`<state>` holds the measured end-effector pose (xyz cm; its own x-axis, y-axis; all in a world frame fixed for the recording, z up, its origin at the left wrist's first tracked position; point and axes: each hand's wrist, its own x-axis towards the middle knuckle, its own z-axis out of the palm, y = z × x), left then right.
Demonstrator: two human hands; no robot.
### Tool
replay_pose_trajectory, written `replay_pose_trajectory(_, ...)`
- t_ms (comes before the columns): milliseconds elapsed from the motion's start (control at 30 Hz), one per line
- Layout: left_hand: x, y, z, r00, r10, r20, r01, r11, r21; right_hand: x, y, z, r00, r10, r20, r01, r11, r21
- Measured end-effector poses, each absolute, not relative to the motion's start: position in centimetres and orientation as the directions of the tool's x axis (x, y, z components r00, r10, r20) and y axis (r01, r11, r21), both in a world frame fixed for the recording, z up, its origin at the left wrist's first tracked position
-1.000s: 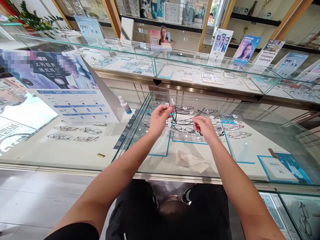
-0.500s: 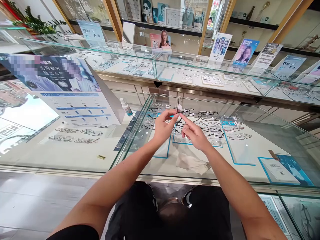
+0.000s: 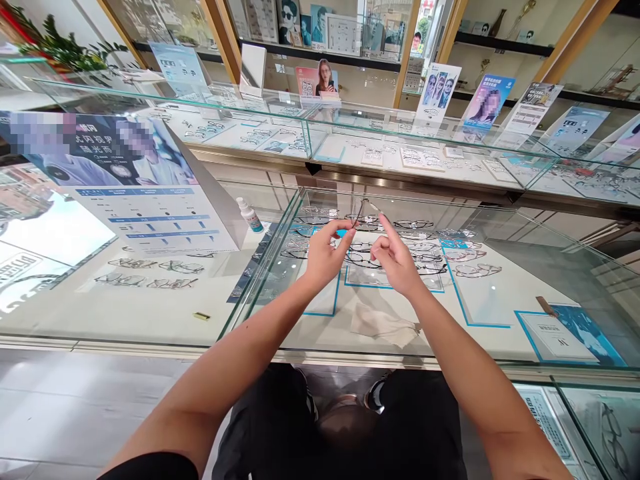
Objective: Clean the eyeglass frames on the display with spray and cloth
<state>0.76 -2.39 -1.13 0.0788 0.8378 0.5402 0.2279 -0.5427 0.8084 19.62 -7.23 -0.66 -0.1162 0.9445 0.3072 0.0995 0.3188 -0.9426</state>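
My left hand [image 3: 325,252] is closed, thumb and fingertips pinching a pair of eyeglasses [image 3: 359,212] seen almost edge-on above the glass counter. A thin piece of the eyeglasses, perhaps a temple arm, slants from their top toward my right index fingertip. My right hand [image 3: 397,261] has its index finger stretched out at that piece, the other fingers curled and gripping nothing visible. Whether the fingertip touches it I cannot tell. Below and behind my hands, several eyeglass frames [image 3: 414,225] lie in rows. A beige cloth [image 3: 383,324] lies crumpled nearer to me.
Left of my hands stand a small white bottle [image 3: 249,215] and a large folded display card [image 3: 150,210]. More frames [image 3: 180,267] lie beside the card. A blue-edged booklet [image 3: 570,337] is at right. Beyond runs another glass display case [image 3: 350,143] with upright cards.
My right hand has moved slightly right, its index fingertip now apart from my left fingers and raised. The eyeglasses have tilted, and the thin piece now reaches out toward the right.
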Motion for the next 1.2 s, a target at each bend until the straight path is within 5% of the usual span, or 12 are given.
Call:
replay_pose_trajectory(167, 0.6, -2.2, -1.4, 0.159, 0.826, 0.541, 0.346, -0.56, 0.753, 20.8, -7.0, 0.3, 0.085, 0.937, 0.337, 0.081, 0.331, -0.94)
replay_pose_trajectory(333, 0.7, -2.3, -1.3, 0.183, 0.828, 0.531, 0.349, -0.559, 0.752, 21.0, -7.0, 0.3, 0.097, 0.927, 0.363, 0.097, 0.354, -0.93)
replay_pose_trajectory(500, 0.9, -2.5, -1.1, 0.139, 0.847, 0.513, 0.233, -0.531, 0.815, 20.8, -7.0, 0.0, 0.073, 0.926, 0.371, 0.129, 0.36, -0.924)
replay_pose_trajectory(767, 1.3, -2.7, -1.2, 0.204, 0.887, 0.414, -0.041, -0.415, 0.909, 20.0, -6.9, -0.8, -0.05, 0.881, 0.471, 0.465, 0.438, -0.77)
replay_pose_trajectory(1200, 1.6, -2.6, -1.5, 0.354, 0.91, 0.216, -0.213, -0.146, 0.966, 19.4, -6.9, -1.5, -0.146, 0.844, 0.516, 0.518, 0.51, -0.687)
